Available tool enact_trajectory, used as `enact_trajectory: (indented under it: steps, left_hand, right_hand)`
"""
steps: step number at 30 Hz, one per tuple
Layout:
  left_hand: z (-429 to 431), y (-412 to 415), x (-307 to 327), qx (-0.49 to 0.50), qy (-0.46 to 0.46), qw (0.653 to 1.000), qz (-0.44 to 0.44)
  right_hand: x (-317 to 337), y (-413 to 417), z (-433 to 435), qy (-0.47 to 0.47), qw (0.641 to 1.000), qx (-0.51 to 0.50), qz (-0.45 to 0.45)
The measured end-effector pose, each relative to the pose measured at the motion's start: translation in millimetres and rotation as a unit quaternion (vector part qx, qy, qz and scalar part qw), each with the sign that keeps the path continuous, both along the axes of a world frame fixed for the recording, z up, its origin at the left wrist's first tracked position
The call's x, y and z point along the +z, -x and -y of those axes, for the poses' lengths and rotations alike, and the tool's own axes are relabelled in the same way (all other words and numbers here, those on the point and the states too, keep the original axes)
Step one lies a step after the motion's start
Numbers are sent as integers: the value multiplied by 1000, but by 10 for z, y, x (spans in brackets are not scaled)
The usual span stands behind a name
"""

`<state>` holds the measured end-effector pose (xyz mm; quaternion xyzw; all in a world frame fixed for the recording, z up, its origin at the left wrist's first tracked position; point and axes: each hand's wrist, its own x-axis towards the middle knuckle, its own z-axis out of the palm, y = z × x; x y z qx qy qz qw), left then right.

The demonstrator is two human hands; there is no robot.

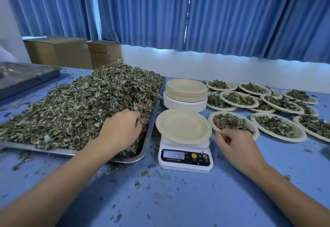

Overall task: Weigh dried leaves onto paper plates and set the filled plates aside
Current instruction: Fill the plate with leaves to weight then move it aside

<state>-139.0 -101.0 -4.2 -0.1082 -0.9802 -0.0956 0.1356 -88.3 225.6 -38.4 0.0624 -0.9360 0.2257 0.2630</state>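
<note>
From the head camera, the left hand (123,128) lies at the near right corner of the heap of dried leaves (80,105) piled on a metal tray (53,150). Its fingers are curled down into the heap, fingertips buried, closing on a clump of leaves.

Just right of that tray stands a white scale (185,158) with an empty paper plate (184,126) on its platform (the lit display's digits are too blurred to read). The left hand is near the plate's left rim but apart from it, with the tray's wall between them.

The right hand (235,144) hovers over the blue table (178,200), just right of the scale. Its fingers are loosely curled and its knuckles overlap the near rim of the closest filled plate (232,123). Whether thumb and forefinger pinch a scrap of leaf cannot be told.

Behind the scale is a stack of empty plates (185,92), tan ones on white ones. To its right the other filled plates (278,101) lie spread out and overlapping. Leaf crumbs litter the table.

A second metal tray (26,76) sits at far left, with cardboard boxes (59,51) and blue curtains (214,12) beyond.
</note>
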Motion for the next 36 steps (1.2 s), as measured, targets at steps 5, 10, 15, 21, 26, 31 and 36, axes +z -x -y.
enact_trajectory:
  steps: [5,10,15,21,26,31,36]
  left_hand:
    - [29,-33,-164,-11,73,989,127]
    - [20,-69,-118,-71,70,988,119]
    - [-12,-65,-116,-61,54,992,96]
    - [-14,69,-57,-20,-117,991,55]
    - [-46,246,81,-34,-215,976,26]
    - [-320,403,301,-72,-287,955,-35]
    - [-867,483,442,-129,-372,917,-70]
  right_hand:
    - [-108,-27,13,-67,994,-16,83]
    - [-95,-31,36,-70,993,-20,90]
    - [-91,-43,10,-60,993,-19,101]
    - [-83,-46,17,-50,993,-18,101]
    - [-88,-36,7,-38,994,-13,98]
    - [-86,-20,-10,-25,995,-10,101]
    - [-97,-17,-28,-12,994,-14,110]
